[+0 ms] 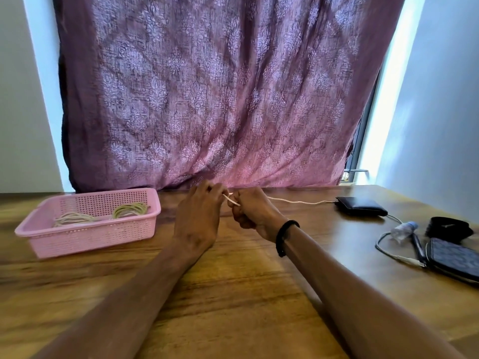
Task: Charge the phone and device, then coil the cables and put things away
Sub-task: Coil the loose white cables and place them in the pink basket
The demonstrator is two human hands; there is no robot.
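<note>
- The left hand [197, 218] and the right hand [252, 211] were close together over the brown wooden table [233, 294], near its far edge.
- Both hands had their fingers curled around a thin white cable [298, 202] and pinched it between them.
- The white cable ran to the right across the table to a flat black box-shaped device [360, 206]. It looked like it was plugged in there.
- A pink plastic basket with little holes [88, 237] sat on the left. Two coiled pale cables [101, 215] lay inside it.
- A phone in a dark patterned case [456, 257] lay at the far right, with a grey cable [388, 251] going to it.
- I think the hands were starting to coil the white cable.
- If they pulled too hard, the black device could slide or the plug could bend.
- If a hand let go, the loops could spring open and get tangled.
</note>
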